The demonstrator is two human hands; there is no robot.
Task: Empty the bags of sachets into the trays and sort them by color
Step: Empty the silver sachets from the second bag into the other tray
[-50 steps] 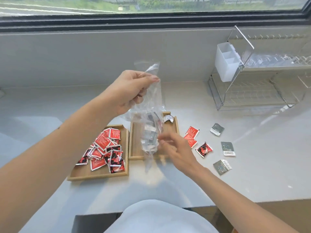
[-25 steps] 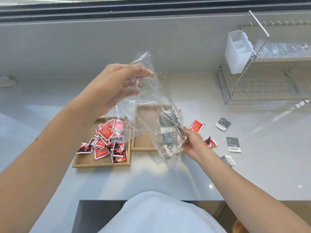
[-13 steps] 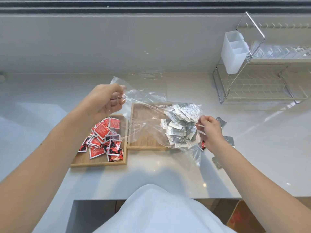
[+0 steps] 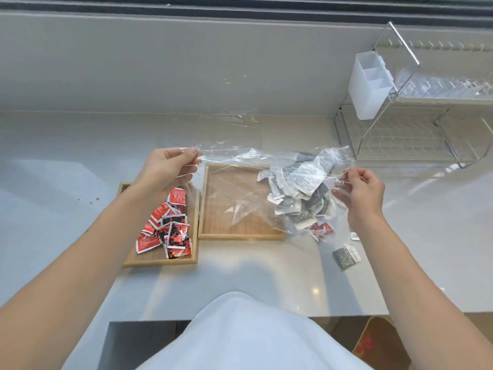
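Pale countertop [image 4: 53,209] bearing wooden trays [image 4: 240,237]; dish rack [image 4: 400,140] beneath, apparently, a window [image 4: 240,6].

Pale counter [image 4: 66,161] under a window ledge [image 4: 186,12]; wire dish rack [image 4: 416,129] at right.

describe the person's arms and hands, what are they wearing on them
The left arm and right arm are bare in view: no sleeves, watch or bracelet. The left hand and right hand have no gloves. A small glint on a left finger may be a ring, too small to tell. A pale blue-white garment covers the body below.
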